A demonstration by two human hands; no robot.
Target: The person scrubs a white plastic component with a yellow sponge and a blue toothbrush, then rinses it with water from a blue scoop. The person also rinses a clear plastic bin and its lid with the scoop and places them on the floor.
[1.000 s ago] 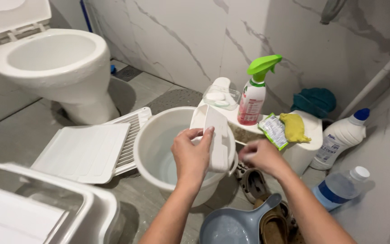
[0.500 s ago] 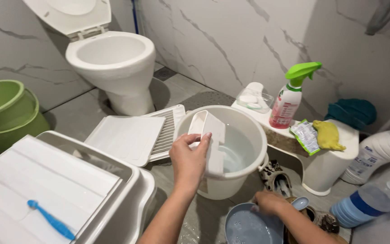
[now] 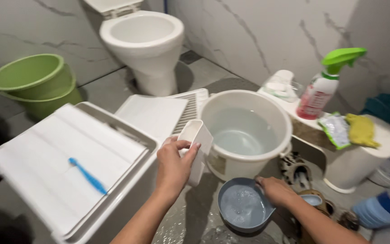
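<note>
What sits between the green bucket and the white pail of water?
Head view: the flat white slatted panel on the floor lies between the green bucket and the white pail, plus a corner of the big white bin.

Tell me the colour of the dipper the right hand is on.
Blue-grey dipper, seen from the head view.

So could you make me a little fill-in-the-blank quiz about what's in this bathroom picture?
1. The left hand holds a ____ plastic tray piece beside the white bucket.
2. The right hand grips the rim of a grey-blue dipper that holds soapy ____.
3. A ____ brush lies on the big white container.
4. The spray bottle has a ____ trigger head.

Missing words: white; water; blue; green
</note>
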